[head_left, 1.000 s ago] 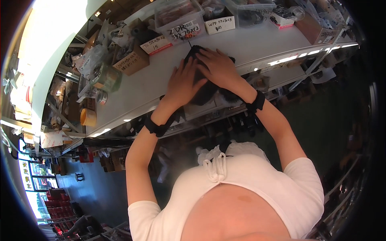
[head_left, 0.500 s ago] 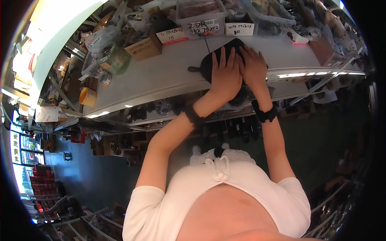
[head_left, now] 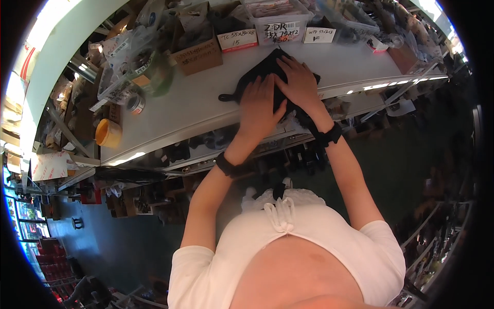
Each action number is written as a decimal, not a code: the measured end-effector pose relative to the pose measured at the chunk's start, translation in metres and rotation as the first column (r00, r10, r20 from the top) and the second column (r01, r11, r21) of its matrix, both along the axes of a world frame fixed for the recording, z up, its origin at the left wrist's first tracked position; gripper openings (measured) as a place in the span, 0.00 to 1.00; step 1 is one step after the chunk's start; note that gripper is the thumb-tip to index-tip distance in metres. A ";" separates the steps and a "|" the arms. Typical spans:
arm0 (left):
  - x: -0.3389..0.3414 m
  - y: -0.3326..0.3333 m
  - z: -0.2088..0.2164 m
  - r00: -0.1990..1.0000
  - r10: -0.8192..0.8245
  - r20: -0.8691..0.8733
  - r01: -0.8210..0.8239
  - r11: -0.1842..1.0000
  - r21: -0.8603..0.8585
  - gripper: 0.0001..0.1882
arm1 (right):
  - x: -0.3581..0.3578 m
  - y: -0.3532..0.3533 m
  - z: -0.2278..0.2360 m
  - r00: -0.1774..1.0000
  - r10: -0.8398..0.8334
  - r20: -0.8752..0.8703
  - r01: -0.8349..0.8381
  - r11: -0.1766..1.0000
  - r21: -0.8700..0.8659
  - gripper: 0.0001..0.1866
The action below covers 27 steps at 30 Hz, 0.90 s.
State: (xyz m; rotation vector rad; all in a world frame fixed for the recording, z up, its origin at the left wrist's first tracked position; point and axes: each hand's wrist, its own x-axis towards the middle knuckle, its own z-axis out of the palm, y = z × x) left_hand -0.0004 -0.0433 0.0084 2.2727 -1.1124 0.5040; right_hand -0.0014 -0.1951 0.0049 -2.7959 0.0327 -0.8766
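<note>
A black folded cloth piece (head_left: 260, 69) with a small loop at its left end lies flat on the white shelf top (head_left: 193, 98). My left hand (head_left: 259, 105) rests on its left part, fingers stretched out and the thumb spread toward the right. On its right part lies my right hand (head_left: 299, 85), also flat, with the fingers pointing away from me. The two hands nearly meet over the middle of the cloth, and they hide much of it. What kind of cloth article it is I cannot tell.
Cardboard boxes (head_left: 199, 57) and clear plastic bins (head_left: 280, 23) line the back of the shelf. At the left stand a yellow tub (head_left: 108, 133), a small jar (head_left: 135, 104) and a bagged container. Lower shelves hold dark parts beneath the front edge.
My left hand has slid left and toward me across the cloth, and its thumb has spread. My right hand has turned, its fingers now angled leftward. The view has shifted slightly.
</note>
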 end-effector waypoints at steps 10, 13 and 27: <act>-0.017 0.142 -0.012 0.950 0.293 0.109 -0.292 0.956 -0.024 0.25 | 0.016 0.146 -0.001 0.961 0.258 -0.105 -0.257 0.966 0.020 0.27; -0.026 0.163 -0.009 0.942 0.319 0.102 -0.320 0.947 0.000 0.23 | 0.010 0.171 -0.002 0.961 0.270 -0.052 -0.266 0.961 0.069 0.26; 0.010 0.146 -0.009 0.883 0.447 0.143 -0.454 0.891 0.018 0.18 | 0.047 0.183 -0.011 0.959 0.280 0.044 -0.283 0.954 0.097 0.23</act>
